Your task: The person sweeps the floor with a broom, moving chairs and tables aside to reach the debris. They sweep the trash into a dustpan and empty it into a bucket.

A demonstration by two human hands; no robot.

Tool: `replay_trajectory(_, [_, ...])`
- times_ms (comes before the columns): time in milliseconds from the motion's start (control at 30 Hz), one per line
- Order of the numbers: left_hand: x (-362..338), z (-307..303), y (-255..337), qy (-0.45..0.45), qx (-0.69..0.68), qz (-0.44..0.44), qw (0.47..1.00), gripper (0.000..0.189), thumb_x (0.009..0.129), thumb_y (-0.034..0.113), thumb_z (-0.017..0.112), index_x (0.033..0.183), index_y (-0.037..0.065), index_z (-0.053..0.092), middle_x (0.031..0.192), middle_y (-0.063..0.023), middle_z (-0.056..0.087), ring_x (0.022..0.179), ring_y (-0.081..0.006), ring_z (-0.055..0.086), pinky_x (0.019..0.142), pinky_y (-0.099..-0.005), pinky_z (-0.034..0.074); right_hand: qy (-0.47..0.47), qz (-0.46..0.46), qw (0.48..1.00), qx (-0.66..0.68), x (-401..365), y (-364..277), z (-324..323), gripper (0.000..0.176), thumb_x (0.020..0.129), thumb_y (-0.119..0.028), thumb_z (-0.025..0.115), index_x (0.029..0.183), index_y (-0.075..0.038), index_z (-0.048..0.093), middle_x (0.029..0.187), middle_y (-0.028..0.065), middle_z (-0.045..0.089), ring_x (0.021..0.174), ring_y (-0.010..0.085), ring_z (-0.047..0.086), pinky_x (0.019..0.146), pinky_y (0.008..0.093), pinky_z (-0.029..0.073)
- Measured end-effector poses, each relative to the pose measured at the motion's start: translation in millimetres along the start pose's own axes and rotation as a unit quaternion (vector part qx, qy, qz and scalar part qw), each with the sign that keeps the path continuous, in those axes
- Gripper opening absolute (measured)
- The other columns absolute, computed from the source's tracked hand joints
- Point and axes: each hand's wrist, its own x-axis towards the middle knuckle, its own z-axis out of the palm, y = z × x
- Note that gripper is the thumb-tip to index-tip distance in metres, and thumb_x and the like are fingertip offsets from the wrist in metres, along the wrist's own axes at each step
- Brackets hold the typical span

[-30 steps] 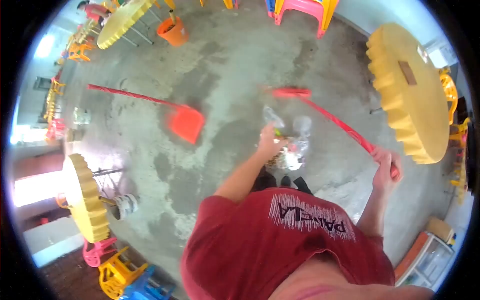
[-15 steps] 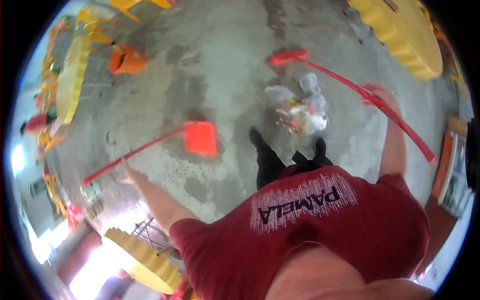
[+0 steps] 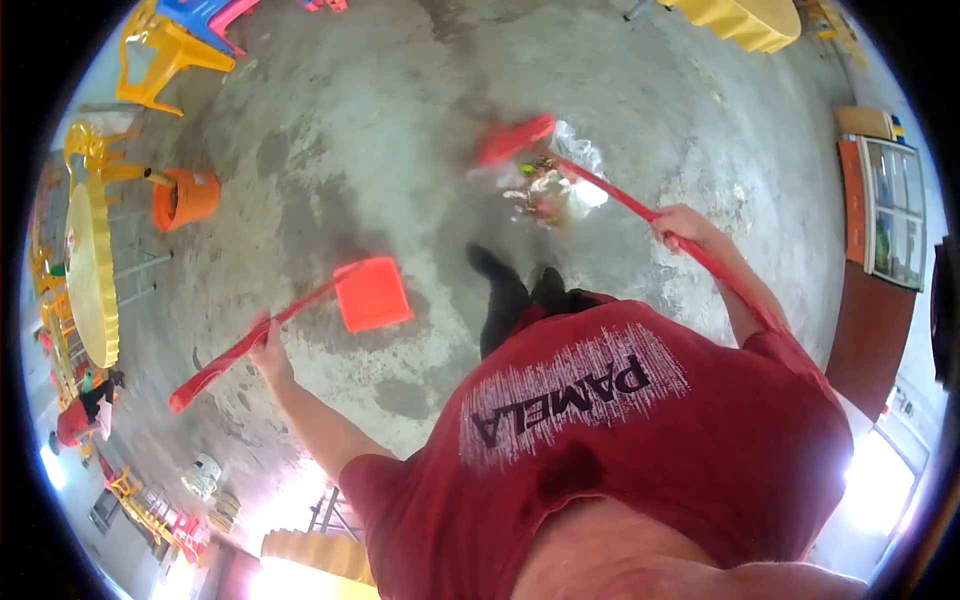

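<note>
My left hand (image 3: 268, 352) is closed around the red handle of a long-handled dustpan (image 3: 374, 295). Its bright red-orange pan rests on the concrete to the left of my feet. In my closed right hand (image 3: 690, 230) is the red handle of a broom (image 3: 518, 138), which slants back beside my right forearm. The broom head, somewhat blurred, is at the far left edge of a pile of litter (image 3: 545, 195). Clear plastic, white scraps and small bits of green and brown make up the pile, ahead of my shoes (image 3: 500, 285). The broom partly covers it.
An orange bucket (image 3: 187, 200) stands left, near a yellow-covered table (image 3: 92, 270) and yellow chairs (image 3: 165, 55). Another yellow-covered table (image 3: 740, 20) is at the far right. A glass-fronted cabinet (image 3: 893, 210) lines the right side. Another person (image 3: 75, 420) is at the far left.
The broom head has come left and nearer, from beyond the litter to its edge. Both hands keep their handles. The view has turned, shifting the bucket and tables.
</note>
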Motion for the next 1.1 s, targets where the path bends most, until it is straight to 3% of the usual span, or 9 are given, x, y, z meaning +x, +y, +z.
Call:
replay_trajectory(167, [-33.9,56.0,74.3,-0.018,0.056,0.095,0.994,0.024,0.086,-0.002,0.062,0.11,-0.001,0.062,0.095,-0.0077,0.064,0.085,-0.0153,0.06,0.079,-0.0272,0.048,0.078,-0.082,0.99,-0.084,-101.2,3.9,16.6,0.047,0.075,-0.01,0.056,0.122,-0.003,0.06,0.059,0.0024,0.054,0.04,0.0093,0.047,0.037,0.0245,0.038])
replay_trajectory(300, [-72.5,83.7,130.3,0.023,0.066,0.125,0.99,0.018,0.084,0.0,0.065,0.103,-0.001,0.064,0.09,-0.0072,0.065,0.083,-0.0147,0.06,0.075,-0.0271,0.049,0.114,-0.1,0.98,-0.128,-122.3,27.7,-24.9,0.045,0.075,-0.011,0.056,0.119,-0.005,0.062,0.061,0.0013,0.054,0.047,0.0107,0.053,0.041,0.0255,0.042])
replay_trajectory(367, [-90.2,93.9,137.0,0.028,0.066,0.134,0.988,0.015,0.083,0.001,0.067,0.098,-0.001,0.065,0.087,-0.0068,0.065,0.08,-0.0142,0.06,0.073,-0.0269,0.049,0.082,-0.031,0.996,-0.021,-139.1,28.8,-47.1,0.048,0.074,-0.01,0.056,0.121,-0.003,0.06,0.066,0.002,0.057,0.05,0.0111,0.054,0.043,0.0249,0.043])
replay_trajectory(633, [-132.6,161.2,89.7,0.046,0.119,0.175,0.976,0.009,0.08,0.005,0.071,0.086,0.003,0.064,0.08,-0.0036,0.064,0.07,-0.0135,0.059,0.068,-0.0293,0.049,0.157,-0.075,0.971,-0.163,-116.3,106.5,-110.7,0.023,0.069,-0.005,0.056,0.089,0.003,0.061,0.057,0.0074,0.055,0.043,0.0149,0.052,0.038,0.0301,0.041])
replay_trajectory(700, [-144.1,190.4,70.8,0.05,0.06,0.137,0.987,0.012,0.08,0.007,0.071,0.09,0.003,0.065,0.082,-0.0046,0.065,0.074,-0.0144,0.06,0.069,-0.0287,0.049,0.171,-0.063,0.968,-0.175,-111.5,129.7,-113.8,0.013,0.068,-0.005,0.056,0.078,0.003,0.059,0.055,0.0086,0.055,0.043,0.0166,0.054,0.039,0.0312,0.041])
replay_trajectory(800, [-172.3,232.4,85.7,0.045,0.065,0.096,0.992,0.016,0.08,0.007,0.072,0.094,0.002,0.066,0.084,-0.0069,0.066,0.079,-0.0154,0.061,0.071,-0.0291,0.05,0.159,0.014,0.969,-0.187,-114.3,144.0,-96.0,0.028,0.064,-0.002,0.056,0.09,0.004,0.063,0.056,0.009,0.055,0.042,0.0172,0.053,0.039,0.0321,0.041])
replay_trajectory(933, [-179.4,266.3,84.1,-0.026,0.039,0.133,0.99,0.022,0.08,0.014,0.074,0.097,0.001,0.066,0.087,-0.0091,0.066,0.082,-0.016,0.06,0.071,-0.0301,0.05,0.107,0.046,0.993,-0.017,-74.1,171.8,-76.6,0.011,0.066,-0.006,0.057,0.068,0.004,0.061,0.058,0.0138,0.06,0.045,0.0206,0.058,0.042,0.0348,0.044])
replay_trajectory(1000, [-172.9,271.8,80.5,-0.092,0.061,0.149,0.983,0.026,0.081,0.019,0.074,0.097,0.0,0.067,0.088,-0.0093,0.066,0.083,-0.0159,0.06,0.07,-0.0303,0.049,0.105,0.031,0.993,-0.047,-47.0,180.2,-68.7,0.013,0.066,-0.009,0.058,0.065,0.004,0.061,0.057,0.0133,0.06,0.046,0.0208,0.059,0.042,0.0347,0.045])
replay_trajectory(1100, [-161.2,269.1,97.6,-0.172,0.064,0.086,0.979,0.025,0.085,0.028,0.064,0.09,0.003,0.068,0.085,-0.0092,0.068,0.078,-0.0211,0.063,0.076,-0.0351,0.048,0.116,0.012,0.991,-0.069,-17.6,198.9,-59.3,0.015,0.069,-0.011,0.059,0.064,0.002,0.061,0.054,0.0109,0.057,0.043,0.0197,0.056,0.04,0.0339,0.044])
